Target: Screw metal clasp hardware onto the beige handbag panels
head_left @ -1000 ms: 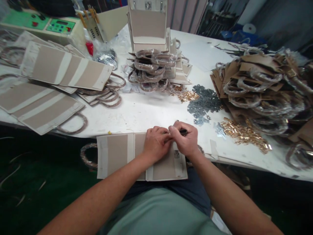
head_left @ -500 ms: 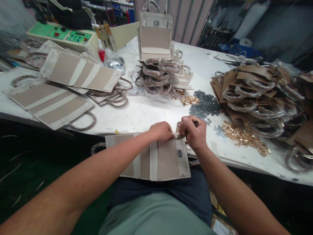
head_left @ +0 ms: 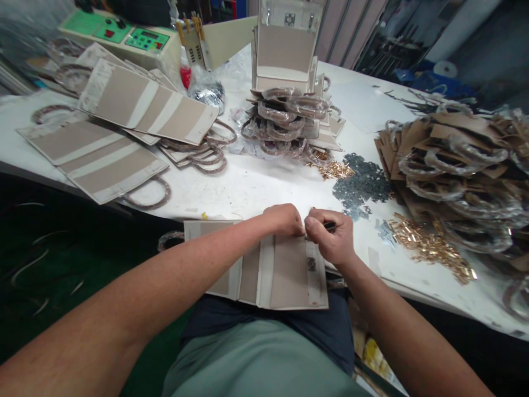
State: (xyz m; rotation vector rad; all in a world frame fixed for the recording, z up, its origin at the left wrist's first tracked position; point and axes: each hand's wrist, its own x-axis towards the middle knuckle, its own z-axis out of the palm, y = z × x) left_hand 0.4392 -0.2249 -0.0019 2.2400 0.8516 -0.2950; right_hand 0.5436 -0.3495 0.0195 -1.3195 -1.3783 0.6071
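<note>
A beige handbag panel (head_left: pixel 290 270) with pale strips lies opened out across my lap and the table's front edge. A small metal plate (head_left: pixel 311 264) is set in its right-hand strip. My left hand (head_left: pixel 285 219) is closed in a pinch at the panel's far edge; what its fingertips hold is hidden. Close beside it, my right hand (head_left: pixel 334 234) is wrapped round a dark-handled tool (head_left: pixel 329 226), whose working end is mostly covered by the fingers. A brown bag handle (head_left: pixel 170 240) in clear wrap sticks out at the panel's left.
Bag panels (head_left: pixel 124 105) with handles lie at the left. Wrapped bags are stacked at the back centre (head_left: pixel 285 60) and right (head_left: pixel 458 160). Grey metal plates (head_left: pixel 359 182) and gold clips (head_left: pixel 430 245) are heaped on the white table (head_left: pixel 264 190). A green control box (head_left: pixel 119 33) stands behind.
The view has shifted, so the table's contents appear farther right. My hands stay at the panel's far edge, now closer together, with the tool's end more hidden.
</note>
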